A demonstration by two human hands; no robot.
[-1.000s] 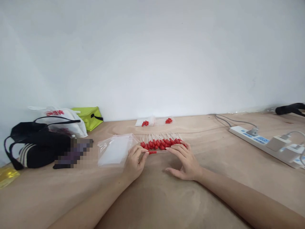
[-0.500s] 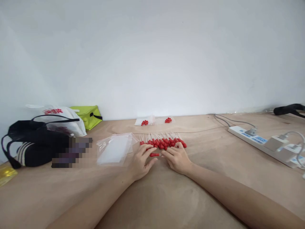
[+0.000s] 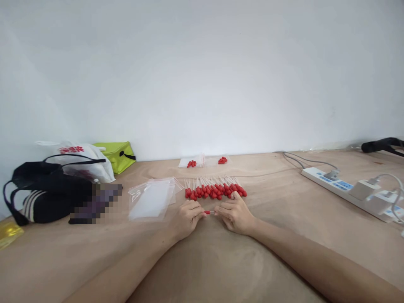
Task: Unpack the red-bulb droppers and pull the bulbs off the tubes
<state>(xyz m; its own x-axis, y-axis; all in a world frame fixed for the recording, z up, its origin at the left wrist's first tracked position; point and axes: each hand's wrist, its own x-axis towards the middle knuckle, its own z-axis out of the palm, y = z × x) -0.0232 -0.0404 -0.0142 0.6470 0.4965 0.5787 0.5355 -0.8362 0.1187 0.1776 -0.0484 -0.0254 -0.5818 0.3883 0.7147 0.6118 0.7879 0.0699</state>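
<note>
Between my two hands runs a thin stick with a red head [image 3: 207,212], lying level. My left hand [image 3: 188,216] is closed, thumb and fingers pinching the red head. The pale stem is pinched by my right hand [image 3: 236,213], which hides the stem's far end. Just beyond both hands, many similar sticks [image 3: 217,190] lie side by side in a row, red heads towards me and whitish stems pointing to the wall. My right hand is close to the near edge of that row.
Clear zip bags [image 3: 151,200] with white inserts lie left of the row. Small bags with red pieces [image 3: 191,163] rest near the wall. A power strip [image 3: 344,187] with plugs and cables is at right; a black bag [image 3: 53,193] and green box bag [image 3: 118,158] at left.
My left hand has closed its thumb and fingers on the red head. Both hands and the stick have shifted slightly towards me, away from the row.
</note>
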